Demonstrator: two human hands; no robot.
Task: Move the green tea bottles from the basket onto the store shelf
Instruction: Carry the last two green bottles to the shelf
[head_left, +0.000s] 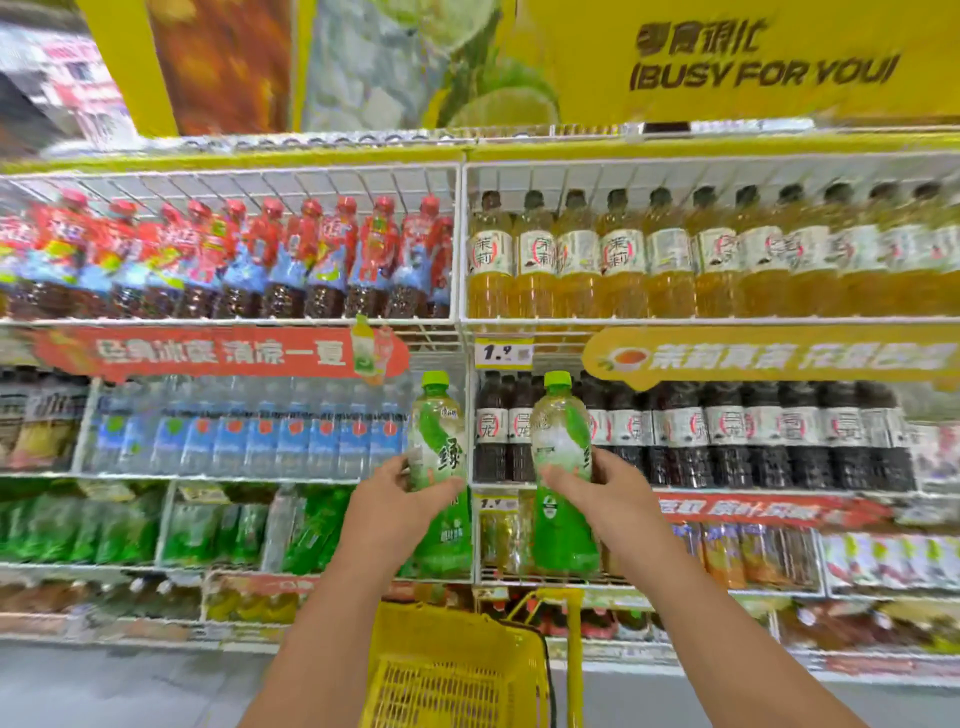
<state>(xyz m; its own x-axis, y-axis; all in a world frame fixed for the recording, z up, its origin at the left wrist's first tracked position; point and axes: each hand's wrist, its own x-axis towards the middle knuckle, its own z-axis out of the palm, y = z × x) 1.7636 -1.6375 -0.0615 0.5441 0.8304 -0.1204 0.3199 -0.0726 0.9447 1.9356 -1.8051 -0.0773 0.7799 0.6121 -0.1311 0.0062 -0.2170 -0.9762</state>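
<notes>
I hold two green tea bottles upright in front of the store shelf (462, 322). My left hand (400, 501) grips the left green tea bottle (441, 447) around its middle. My right hand (597, 493) grips the right green tea bottle (563, 530), thumb across its label. Both have lime-green caps and green labels. The yellow basket (457, 670) stands below my forearms, its handle raised; what lies inside it is hidden from this angle.
White wire shelves hold rows of red-capped bottles (249, 260), amber tea bottles (675, 254), water bottles (249, 431), dark tea bottles (727, 431) and green bottles (104, 525) lower left. A yellow price tag (503, 352) hangs on the central post. Grey floor lies below.
</notes>
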